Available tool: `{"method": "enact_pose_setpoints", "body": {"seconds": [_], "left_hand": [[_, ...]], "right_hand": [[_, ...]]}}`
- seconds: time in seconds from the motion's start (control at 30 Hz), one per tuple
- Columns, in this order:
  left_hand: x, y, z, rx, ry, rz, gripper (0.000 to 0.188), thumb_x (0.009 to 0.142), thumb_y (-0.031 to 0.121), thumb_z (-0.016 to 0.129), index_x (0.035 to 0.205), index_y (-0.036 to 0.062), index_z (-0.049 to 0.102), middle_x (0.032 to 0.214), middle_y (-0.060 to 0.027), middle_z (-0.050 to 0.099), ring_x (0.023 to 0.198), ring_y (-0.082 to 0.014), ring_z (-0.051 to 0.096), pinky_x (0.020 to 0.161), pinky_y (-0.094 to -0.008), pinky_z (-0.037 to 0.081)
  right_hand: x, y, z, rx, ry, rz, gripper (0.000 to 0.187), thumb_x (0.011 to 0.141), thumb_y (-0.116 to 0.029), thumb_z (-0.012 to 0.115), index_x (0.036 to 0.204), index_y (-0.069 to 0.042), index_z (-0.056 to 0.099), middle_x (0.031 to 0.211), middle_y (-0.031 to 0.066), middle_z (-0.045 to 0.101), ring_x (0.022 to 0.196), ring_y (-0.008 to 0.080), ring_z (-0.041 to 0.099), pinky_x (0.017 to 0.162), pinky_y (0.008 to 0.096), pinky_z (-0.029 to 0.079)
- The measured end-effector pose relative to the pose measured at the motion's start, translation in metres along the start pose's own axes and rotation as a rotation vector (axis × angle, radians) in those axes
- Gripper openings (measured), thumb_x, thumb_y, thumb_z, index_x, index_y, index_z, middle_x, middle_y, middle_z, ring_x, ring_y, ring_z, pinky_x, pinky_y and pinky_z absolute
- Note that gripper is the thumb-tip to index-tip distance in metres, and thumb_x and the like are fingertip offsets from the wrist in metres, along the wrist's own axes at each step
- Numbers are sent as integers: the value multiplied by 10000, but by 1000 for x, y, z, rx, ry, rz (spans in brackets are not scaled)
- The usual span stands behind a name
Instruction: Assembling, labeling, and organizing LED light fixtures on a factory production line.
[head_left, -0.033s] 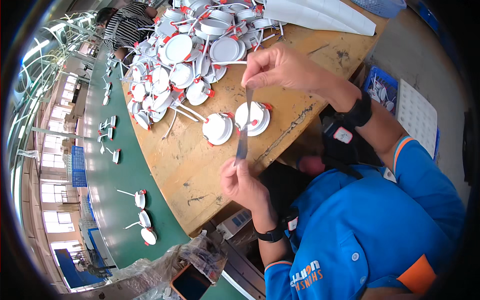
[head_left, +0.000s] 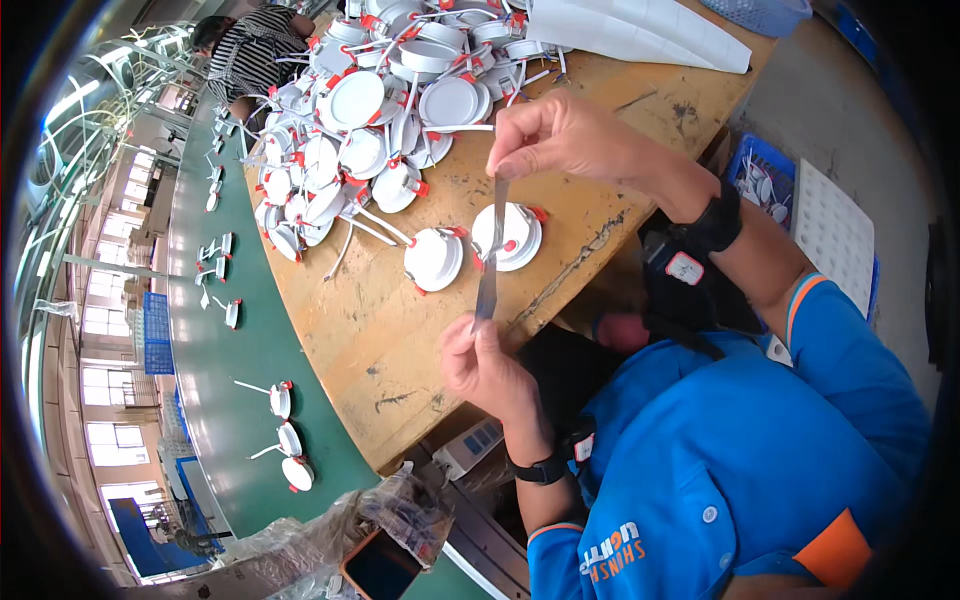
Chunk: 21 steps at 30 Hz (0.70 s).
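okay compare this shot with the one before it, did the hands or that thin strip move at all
Nothing visibly changed. Both the left hand and the right hand pinch the thin strip stretched between them as before, over the same two white round lamps on the wooden table.

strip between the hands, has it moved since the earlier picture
No. The strip crosses the same round white lamp on the wooden table as before.
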<state>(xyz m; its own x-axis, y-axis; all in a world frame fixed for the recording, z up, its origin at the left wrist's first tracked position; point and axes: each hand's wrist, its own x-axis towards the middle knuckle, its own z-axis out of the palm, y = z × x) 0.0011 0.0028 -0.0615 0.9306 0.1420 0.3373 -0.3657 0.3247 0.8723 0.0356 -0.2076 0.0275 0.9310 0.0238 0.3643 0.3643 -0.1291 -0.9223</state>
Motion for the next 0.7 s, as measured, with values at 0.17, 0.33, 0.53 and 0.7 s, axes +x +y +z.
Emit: {"method": "enact_pose_setpoints", "body": {"seconds": [0.17, 0.33, 0.53, 0.7], "left_hand": [[3, -3, -1, 41, -102, 94, 66, 785, -10, 598, 789, 19, 538, 842, -76, 550, 741, -120, 502, 665, -241, 418], [4, -1, 2, 208, -188, 204, 90, 756, -49, 603, 814, 12, 571, 843, -88, 552, 714, -109, 489, 629, -223, 407], [7, 0, 5, 334, -226, 234, 81, 741, -48, 606, 796, 11, 612, 847, -97, 563, 741, -130, 507, 655, -231, 415], [12, 3, -3, 422, -249, 304, 138, 662, -60, 631, 770, 25, 622, 828, -95, 582, 761, -192, 549, 655, -274, 441]], "right_hand": [[4, 20, -26, -8, -129, -57, 141, 732, -117, 682, 829, -16, 665, 771, 16, 626, 728, 64, 557, 703, 209, 426], [10, 21, -40, -46, -236, -96, 140, 737, -113, 674, 839, -18, 664, 796, 22, 621, 746, 72, 556, 699, 211, 429], [-3, 19, -55, -172, 156, -77, 163, 769, -104, 638, 902, -10, 634, 757, -4, 593, 739, 67, 541, 709, 223, 430], [-43, -29, -2, -597, 26, -430, 343, 626, -120, 724, 942, -46, 616, 718, 18, 494, 701, 141, 467, 665, 268, 380]]}}
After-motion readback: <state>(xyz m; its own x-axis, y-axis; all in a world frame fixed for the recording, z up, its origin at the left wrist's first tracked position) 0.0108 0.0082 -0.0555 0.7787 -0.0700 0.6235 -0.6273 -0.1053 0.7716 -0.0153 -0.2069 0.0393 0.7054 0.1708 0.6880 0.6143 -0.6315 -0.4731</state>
